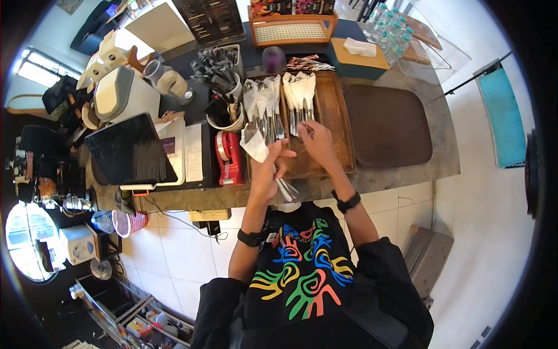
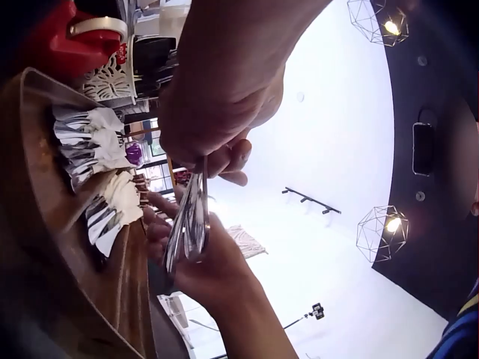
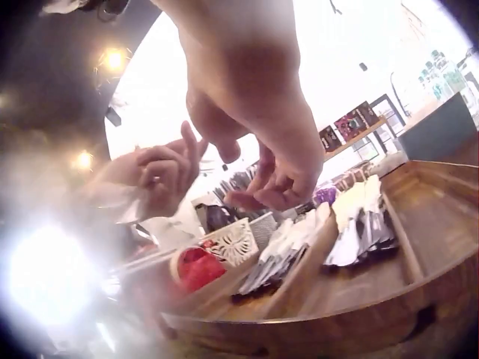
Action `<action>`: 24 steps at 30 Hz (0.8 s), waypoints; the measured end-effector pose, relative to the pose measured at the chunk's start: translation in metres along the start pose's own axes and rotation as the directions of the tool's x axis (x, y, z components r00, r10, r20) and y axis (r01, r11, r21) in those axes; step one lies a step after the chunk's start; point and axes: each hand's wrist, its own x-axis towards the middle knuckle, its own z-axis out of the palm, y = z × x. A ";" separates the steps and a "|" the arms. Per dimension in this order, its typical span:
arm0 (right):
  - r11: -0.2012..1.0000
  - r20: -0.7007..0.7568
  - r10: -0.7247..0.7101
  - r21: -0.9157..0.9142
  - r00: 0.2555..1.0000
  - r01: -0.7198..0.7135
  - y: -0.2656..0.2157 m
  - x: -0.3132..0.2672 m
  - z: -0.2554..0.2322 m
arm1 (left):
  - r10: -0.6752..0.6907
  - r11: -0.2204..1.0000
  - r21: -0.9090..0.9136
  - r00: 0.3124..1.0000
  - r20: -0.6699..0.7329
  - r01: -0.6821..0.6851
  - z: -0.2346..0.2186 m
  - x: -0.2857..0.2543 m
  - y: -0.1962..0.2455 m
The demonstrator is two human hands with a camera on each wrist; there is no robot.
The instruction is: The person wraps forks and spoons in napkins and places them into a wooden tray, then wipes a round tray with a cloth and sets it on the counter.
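Where the grey stone counter [image 1: 401, 174] meets its near edge, the person's left hand [image 1: 268, 168] is curled round a bundle of shiny metal cutlery [image 1: 286, 189], whose handles stick out past that edge toward the black printed shirt; the left wrist view shows the same bundle [image 2: 188, 224] gripped in the fist and hanging below it. A crumpled white paper napkin [image 1: 254, 145] sits at the top of this hand, against the upper part of the bundle. Just beside it, the right hand [image 1: 315, 141] hovers over the near half of the long wooden tray [image 1: 343, 136] — its fingers loosely bent and holding nothing, as the right wrist view [image 3: 277, 161] confirms. Both hands are close together, almost touching.

Farther along the tray, toward its far end, lie two rows of napkin-wrapped cutlery sets [image 1: 299, 96], side by side in the tray's compartments. A red tape dispenser [image 1: 229, 156] stands just beside the tray's left edge, and a dark brown empty serving tray [image 1: 386, 125] lies to its right. Beyond, near the counter's far edge, sit a white patterned holder of dark utensils [image 1: 224, 113] and a teal tissue box [image 1: 356, 58].
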 end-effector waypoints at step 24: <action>0.932 0.341 0.029 0.330 0.939 -0.149 -0.085 -0.116 -0.003 | 0.059 0.980 -0.188 0.997 -0.056 -0.068 0.012 -0.003 0.017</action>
